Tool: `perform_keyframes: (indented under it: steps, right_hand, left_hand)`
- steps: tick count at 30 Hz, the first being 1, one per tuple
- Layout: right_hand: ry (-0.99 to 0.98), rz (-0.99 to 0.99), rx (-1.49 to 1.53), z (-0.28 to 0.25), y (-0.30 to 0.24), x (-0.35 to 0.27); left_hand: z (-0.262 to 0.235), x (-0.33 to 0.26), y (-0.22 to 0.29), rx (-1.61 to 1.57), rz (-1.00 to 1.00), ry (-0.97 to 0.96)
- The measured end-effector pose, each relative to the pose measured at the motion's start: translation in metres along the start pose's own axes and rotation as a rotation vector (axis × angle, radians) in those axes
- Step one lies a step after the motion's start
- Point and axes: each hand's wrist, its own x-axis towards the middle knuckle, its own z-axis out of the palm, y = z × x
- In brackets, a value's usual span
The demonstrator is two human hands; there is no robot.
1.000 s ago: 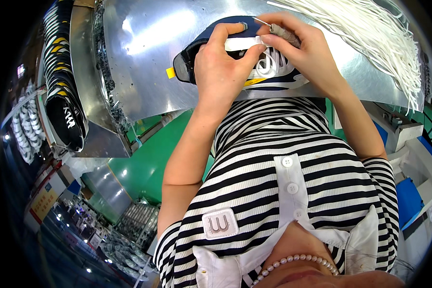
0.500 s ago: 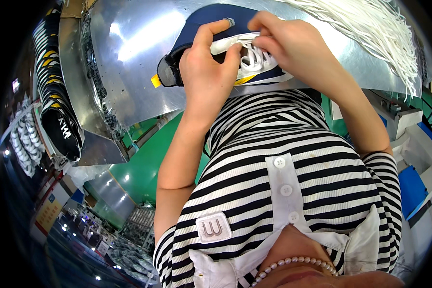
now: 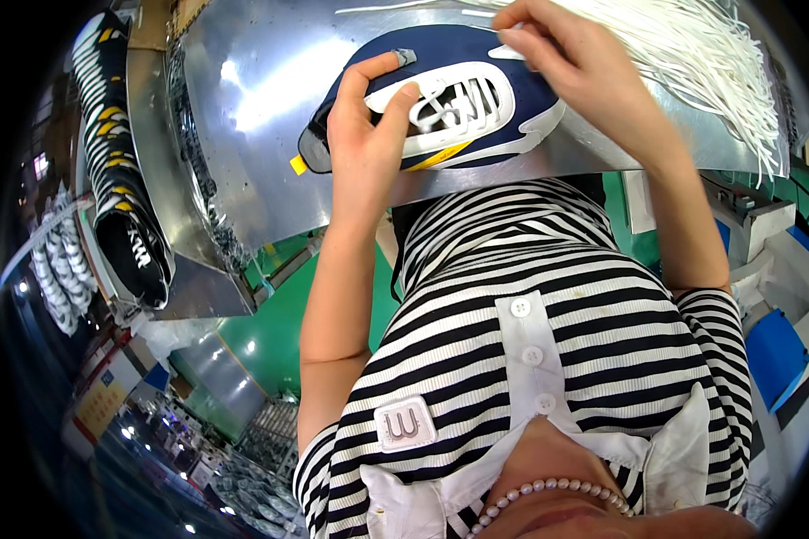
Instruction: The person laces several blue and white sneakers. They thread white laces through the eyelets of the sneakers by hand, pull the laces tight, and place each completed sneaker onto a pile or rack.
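A navy shoe with white trim, a yellow stripe and a yellow heel tab lies on its sole on the metal worktop, toe to the right. White lace crosses its eyelets, with a loop near the opening. My left hand grips the shoe near its opening, thumb at the eyelet edge and a grey-taped finger over the far side. Beyond the toe, my right hand has its fingers drawn together beside loose white laces; whatever lies between the fingertips is hidden.
A heap of white laces covers the worktop's right end, some strands trailing left. Along the left, a row of nested shoes stands in a metal channel. The metal worktop ends at an edge close to my body.
My right hand has moved off the eyelets, up and right past the toe. More of the shoe's front and lacing shows. The left hand keeps its hold, shifted slightly left and down.
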Motion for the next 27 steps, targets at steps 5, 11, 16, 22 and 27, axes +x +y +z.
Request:
perform_keyframes:
  steps: [5,11,16,22,27]
  right_hand:
    - [0.288,-0.113,0.1,0.049,0.036,-0.009]
    - [0.249,-0.114,0.054,0.054,0.038,-0.007]
    - [0.334,0.011,0.055,0.055,0.035,-0.005]
    - [0.27,-0.079,0.541,0.035,0.029,-0.004]
    - [0.169,-0.492,-0.105,0.046,0.02,-0.016]
  left_hand:
    - [0.011,0.002,-0.016,0.473,0.348,0.079]
    - [0.02,0.008,-0.002,0.406,0.136,0.115]
    - [-0.004,0.011,0.022,-0.076,-0.165,-0.265]
    - [-0.005,0.007,0.022,-0.143,-0.305,-0.191]
    - [-0.003,0.004,0.014,-0.127,-0.26,-0.225]
